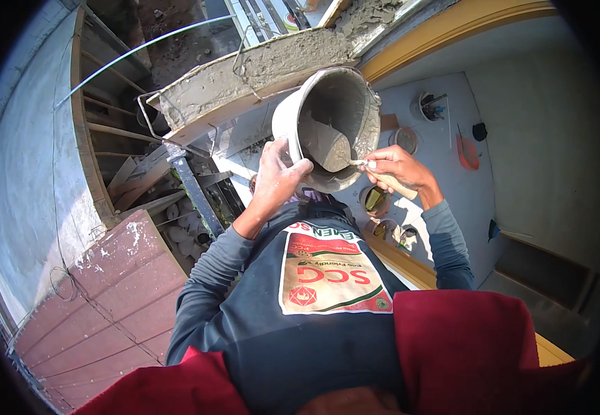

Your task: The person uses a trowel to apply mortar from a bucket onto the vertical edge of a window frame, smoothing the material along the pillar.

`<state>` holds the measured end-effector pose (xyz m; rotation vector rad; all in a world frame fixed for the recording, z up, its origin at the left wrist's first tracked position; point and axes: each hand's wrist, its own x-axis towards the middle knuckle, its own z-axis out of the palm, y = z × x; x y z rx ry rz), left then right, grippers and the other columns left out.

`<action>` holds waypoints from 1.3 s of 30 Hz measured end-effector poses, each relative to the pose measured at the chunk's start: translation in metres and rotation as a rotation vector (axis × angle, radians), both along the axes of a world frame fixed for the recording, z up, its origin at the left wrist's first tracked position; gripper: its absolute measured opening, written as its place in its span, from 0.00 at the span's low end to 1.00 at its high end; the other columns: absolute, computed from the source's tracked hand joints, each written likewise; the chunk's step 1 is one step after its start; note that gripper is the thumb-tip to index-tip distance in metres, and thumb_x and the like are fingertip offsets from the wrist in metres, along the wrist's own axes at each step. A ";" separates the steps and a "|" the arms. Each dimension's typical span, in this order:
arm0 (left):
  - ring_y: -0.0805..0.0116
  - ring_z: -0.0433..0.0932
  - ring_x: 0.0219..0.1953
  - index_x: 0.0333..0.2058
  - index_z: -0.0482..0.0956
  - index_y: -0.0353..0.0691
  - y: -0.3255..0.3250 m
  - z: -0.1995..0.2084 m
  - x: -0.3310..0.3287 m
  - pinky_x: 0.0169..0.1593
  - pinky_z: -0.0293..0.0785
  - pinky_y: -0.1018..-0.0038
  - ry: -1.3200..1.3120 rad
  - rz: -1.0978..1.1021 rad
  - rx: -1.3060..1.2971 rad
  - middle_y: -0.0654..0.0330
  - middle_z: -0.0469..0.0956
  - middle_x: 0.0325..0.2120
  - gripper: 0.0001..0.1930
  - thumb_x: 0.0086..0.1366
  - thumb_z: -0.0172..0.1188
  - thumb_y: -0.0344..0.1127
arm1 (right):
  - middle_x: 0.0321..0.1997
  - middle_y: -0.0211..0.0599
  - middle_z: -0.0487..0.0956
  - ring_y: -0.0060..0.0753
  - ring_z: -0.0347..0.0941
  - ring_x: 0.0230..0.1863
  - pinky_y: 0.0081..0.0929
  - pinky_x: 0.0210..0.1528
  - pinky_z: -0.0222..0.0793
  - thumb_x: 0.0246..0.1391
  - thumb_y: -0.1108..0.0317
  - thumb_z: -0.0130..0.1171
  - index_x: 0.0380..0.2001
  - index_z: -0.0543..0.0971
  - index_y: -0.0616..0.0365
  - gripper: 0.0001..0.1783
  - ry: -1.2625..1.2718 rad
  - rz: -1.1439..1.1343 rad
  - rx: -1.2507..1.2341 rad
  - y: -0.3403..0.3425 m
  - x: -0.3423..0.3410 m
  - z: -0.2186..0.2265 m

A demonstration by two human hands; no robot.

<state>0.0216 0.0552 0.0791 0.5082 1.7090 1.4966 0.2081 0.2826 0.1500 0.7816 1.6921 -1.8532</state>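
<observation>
A mortar-stained bucket is tilted in front of my chest, its mouth facing up and to the right. My left hand is closed on the bucket's near left side, with the thumb at the rim. In my right hand is the wooden handle of a trowel, gripped at the bucket's right rim. The trowel's broad grey blade reaches inside the bucket. Mortar coats the inner wall and rim. How much lies at the bottom is hidden in shadow and behind the blade.
Behind the bucket runs a ledge topped with rough grey mortar, with bent wires sticking out. Far below at right, a pale floor holds several buckets and an orange-red basin. Reddish panels and a wooden frame lie at left.
</observation>
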 end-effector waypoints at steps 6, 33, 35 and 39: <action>0.72 0.81 0.29 0.53 0.73 0.32 -0.010 0.029 -0.022 0.26 0.77 0.81 -0.308 -0.024 0.181 0.56 0.80 0.38 0.25 0.54 0.61 0.22 | 0.28 0.29 0.77 0.15 0.71 0.23 0.16 0.22 0.67 0.66 0.60 0.55 0.46 0.78 0.66 0.17 0.072 -0.088 0.260 -0.011 0.002 0.047; 0.72 0.81 0.31 0.48 0.74 0.36 -0.017 0.019 -0.021 0.30 0.79 0.77 -0.576 0.038 0.236 0.59 0.81 0.34 0.22 0.51 0.60 0.19 | 0.30 0.43 0.67 0.27 0.68 0.13 0.23 0.06 0.71 0.73 0.58 0.28 0.51 0.60 0.70 0.22 0.833 -0.370 -0.429 0.073 -0.026 0.302; 0.73 0.80 0.30 0.47 0.74 0.37 -0.014 0.013 -0.021 0.29 0.78 0.78 -0.571 0.034 0.217 0.60 0.81 0.33 0.22 0.51 0.60 0.20 | 0.28 0.42 0.68 0.24 0.67 0.13 0.20 0.07 0.70 0.73 0.58 0.31 0.50 0.64 0.71 0.23 0.801 -0.384 -0.281 0.060 -0.031 0.322; 0.75 0.77 0.26 0.45 0.75 0.38 -0.003 0.000 -0.021 0.27 0.78 0.78 -0.596 -0.006 0.191 0.62 0.80 0.30 0.19 0.52 0.61 0.21 | 0.25 0.36 0.72 0.16 0.65 0.13 0.13 0.08 0.64 0.71 0.58 0.41 0.42 0.73 0.72 0.22 0.516 -0.473 0.318 0.031 -0.057 0.294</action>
